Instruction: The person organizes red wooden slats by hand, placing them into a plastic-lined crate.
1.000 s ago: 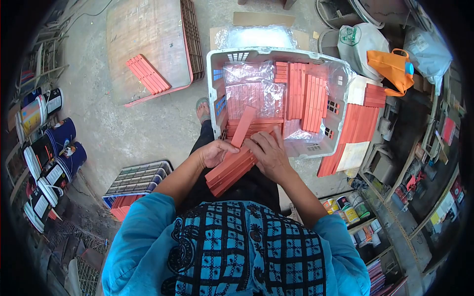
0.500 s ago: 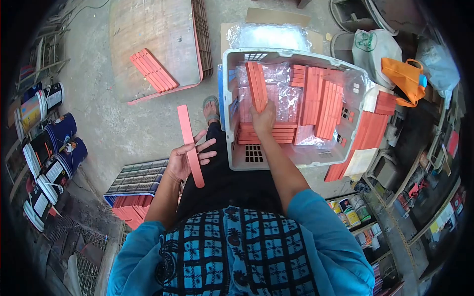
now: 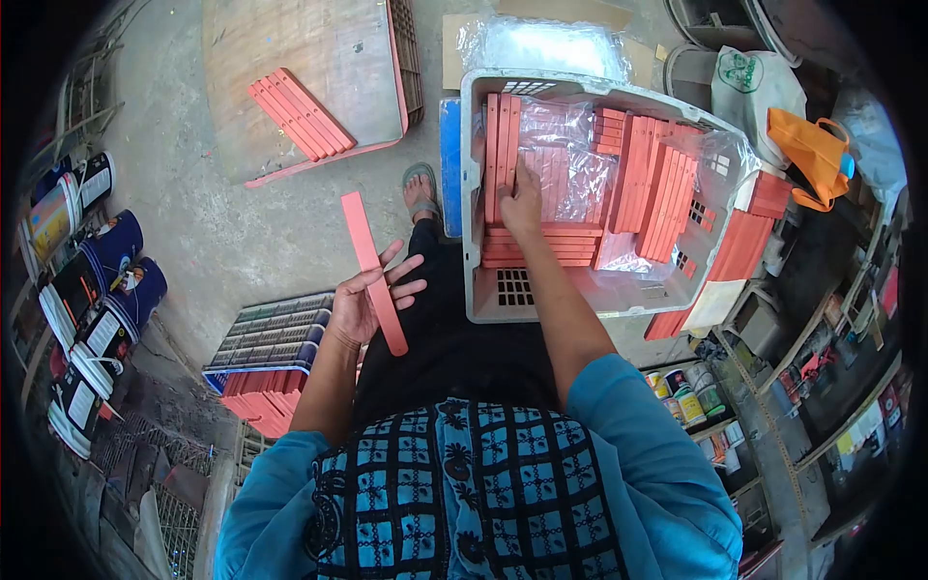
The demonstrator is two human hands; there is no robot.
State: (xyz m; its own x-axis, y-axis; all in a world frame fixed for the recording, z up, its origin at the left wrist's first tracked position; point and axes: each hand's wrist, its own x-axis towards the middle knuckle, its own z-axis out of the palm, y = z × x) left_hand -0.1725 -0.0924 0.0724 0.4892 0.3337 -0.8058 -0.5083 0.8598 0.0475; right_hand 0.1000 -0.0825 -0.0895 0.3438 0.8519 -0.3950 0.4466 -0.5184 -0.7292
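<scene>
Across the palm and fingers of my left hand (image 3: pixel 356 311) lies a flat red wooden slat (image 3: pixel 362 232), pinned by the thumb while the other fingers stick out past it. My right hand (image 3: pixel 523 205) reaches into a grey plastic crate (image 3: pixel 619 305). It is at the near end of a few upright red slats (image 3: pixel 502 140) along the crate's left wall, its fingers closed against them. Crosswise below them lies a stack of slats (image 3: pixel 541 249). More slat bundles (image 3: pixel 667 203) fill the crate's right side, and clear plastic wrap (image 3: pixel 570 135) covers slats in the middle.
Several slats (image 3: pixel 302 114) lie on a wooden board (image 3: pixel 232 48) at the upper left. Lower left stands a blue-edged crate of red pieces (image 3: pixel 261 396). Paint buckets (image 3: pixel 116 242) line the far left. An orange bag (image 3: pixel 810 159) hangs at the right.
My right hand has lowered the slats from a tilted position to lie straight along the crate's left wall. My left hand still holds its slat. The view has shifted slightly.
</scene>
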